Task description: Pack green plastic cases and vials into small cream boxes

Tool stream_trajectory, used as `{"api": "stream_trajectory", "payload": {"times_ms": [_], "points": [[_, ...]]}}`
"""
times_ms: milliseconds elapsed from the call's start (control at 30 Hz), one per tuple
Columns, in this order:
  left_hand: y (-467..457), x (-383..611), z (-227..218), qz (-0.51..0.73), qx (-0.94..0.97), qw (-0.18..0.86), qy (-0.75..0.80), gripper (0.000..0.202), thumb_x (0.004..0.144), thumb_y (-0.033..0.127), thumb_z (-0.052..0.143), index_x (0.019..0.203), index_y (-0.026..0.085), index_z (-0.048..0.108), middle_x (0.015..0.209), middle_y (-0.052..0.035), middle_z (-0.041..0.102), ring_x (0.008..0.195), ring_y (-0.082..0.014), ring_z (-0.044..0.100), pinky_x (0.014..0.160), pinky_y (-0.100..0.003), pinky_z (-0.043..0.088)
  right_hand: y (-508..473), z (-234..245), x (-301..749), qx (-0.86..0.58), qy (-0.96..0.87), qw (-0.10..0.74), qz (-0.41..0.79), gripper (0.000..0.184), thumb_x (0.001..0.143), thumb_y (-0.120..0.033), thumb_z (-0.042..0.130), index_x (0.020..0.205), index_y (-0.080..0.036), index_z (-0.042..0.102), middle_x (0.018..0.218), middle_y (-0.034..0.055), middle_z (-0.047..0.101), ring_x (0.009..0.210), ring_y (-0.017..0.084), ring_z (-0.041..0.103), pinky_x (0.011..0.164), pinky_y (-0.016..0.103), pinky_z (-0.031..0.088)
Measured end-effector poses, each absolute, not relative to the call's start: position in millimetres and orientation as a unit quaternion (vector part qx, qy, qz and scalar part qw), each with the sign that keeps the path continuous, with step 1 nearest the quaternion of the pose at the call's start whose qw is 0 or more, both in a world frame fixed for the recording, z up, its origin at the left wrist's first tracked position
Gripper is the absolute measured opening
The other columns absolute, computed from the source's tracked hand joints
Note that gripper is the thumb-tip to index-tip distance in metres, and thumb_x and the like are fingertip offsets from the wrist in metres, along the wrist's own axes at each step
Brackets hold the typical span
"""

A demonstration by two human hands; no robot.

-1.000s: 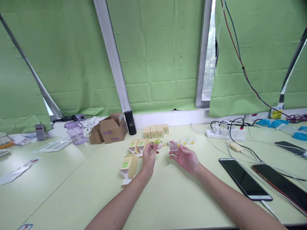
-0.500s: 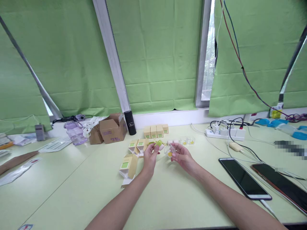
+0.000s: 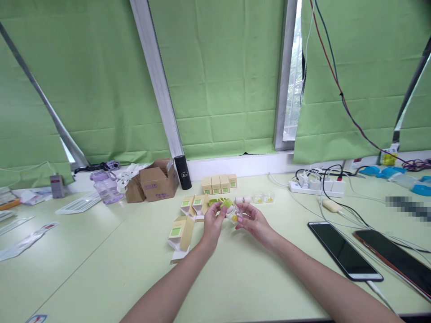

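My left hand [image 3: 212, 226] is closed on a small green lid [image 3: 227, 203] with a whitish underside. My right hand [image 3: 257, 223] pinches a small clear container [image 3: 232, 219] with a yellow spot in it. Lid and container are close together in front of me; whether they touch, I cannot tell. Just beyond my fingers lie more green pieces [image 3: 213, 202], partly hidden by my left hand, and pale pink-white pieces [image 3: 243, 199]. To their right stand clear containers [image 3: 263, 198] with yellow in them. Opened cardboard boxes [image 3: 183, 228] with green labels lie left of my left hand.
A row of closed small boxes [image 3: 216, 184] stands at the back, near a black bottle [image 3: 182, 172] and a brown carton [image 3: 159, 184]. A purple jug [image 3: 106, 186] is farther left. Phones [image 3: 344, 250], cables and a power strip [image 3: 316, 188] occupy the right side.
My hands have come closer together, bringing the clear container up to the green lid. Another person's arm at the left edge has gone out of view.
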State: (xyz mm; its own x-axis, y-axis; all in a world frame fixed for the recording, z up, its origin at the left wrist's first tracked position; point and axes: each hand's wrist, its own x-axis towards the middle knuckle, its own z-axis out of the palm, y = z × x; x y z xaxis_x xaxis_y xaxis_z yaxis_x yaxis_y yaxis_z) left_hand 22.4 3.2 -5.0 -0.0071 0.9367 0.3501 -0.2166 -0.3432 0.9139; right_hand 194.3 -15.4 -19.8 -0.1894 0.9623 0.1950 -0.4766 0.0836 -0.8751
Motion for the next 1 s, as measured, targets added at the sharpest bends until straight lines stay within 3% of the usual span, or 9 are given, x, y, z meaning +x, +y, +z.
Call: {"api": "stream_trajectory", "payload": {"times_ms": [400,1000], "points": [[4.2,23.4,-8.6,0.622,0.534,0.466,0.333,0.052,0.077,0.057,0.084,0.105,0.016,0.07,0.105,-0.0099,0.073,0.1,-0.0238,0.067,0.083,-0.031,0.054,-18.5,-16.6,193.4,-0.265,-0.461,0.578,0.619,0.056,0.064,-0.04,0.098,0.109,-0.025,0.068,0.112,0.0049,0.066,0.097,0.023,0.069,0.083,0.043,0.062],[1.7,22.2,-7.4,0.613,0.56,0.454,0.323,0.046,0.08,0.053,0.083,0.105,0.017,0.07,0.105,-0.0091,0.073,0.101,-0.0244,0.068,0.088,-0.032,0.052,-18.3,-17.3,191.1,-0.263,-0.467,0.583,0.611,0.057,0.066,-0.04,0.097,0.111,-0.024,0.067,0.107,0.0037,0.067,0.095,0.022,0.071,0.085,0.043,0.063]]}}
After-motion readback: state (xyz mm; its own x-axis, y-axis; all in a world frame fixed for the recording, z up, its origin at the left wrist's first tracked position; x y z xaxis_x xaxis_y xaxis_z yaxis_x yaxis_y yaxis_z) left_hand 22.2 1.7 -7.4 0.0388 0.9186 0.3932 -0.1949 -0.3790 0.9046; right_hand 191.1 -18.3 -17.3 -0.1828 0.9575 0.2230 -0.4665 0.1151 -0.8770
